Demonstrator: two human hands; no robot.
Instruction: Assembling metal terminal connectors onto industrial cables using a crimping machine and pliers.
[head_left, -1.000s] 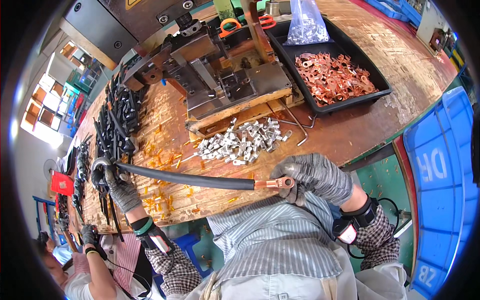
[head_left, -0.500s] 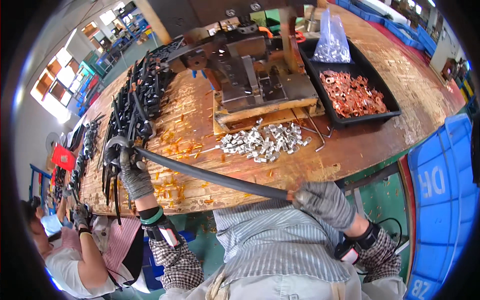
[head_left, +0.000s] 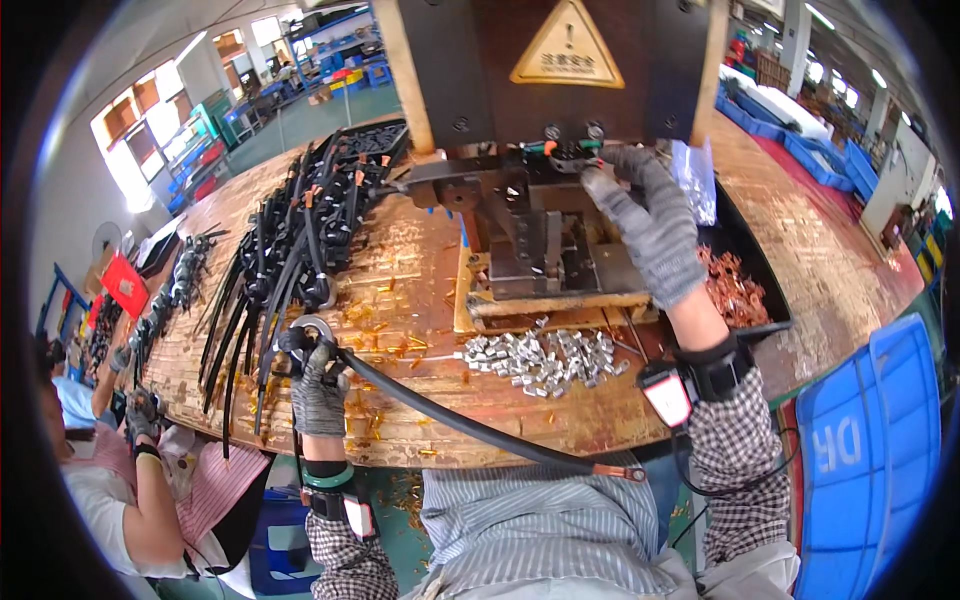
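Wooden, the table bore a dark press. Black cable reached over the near edge, the left hand clamping its fingers on one end; whether fingers of the right hand, up by the press, gripped anything, I couldn't tell.

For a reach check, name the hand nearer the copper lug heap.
Right: the right hand is just left of and beyond the copper lugs; the left hand farther left, holding the cable.
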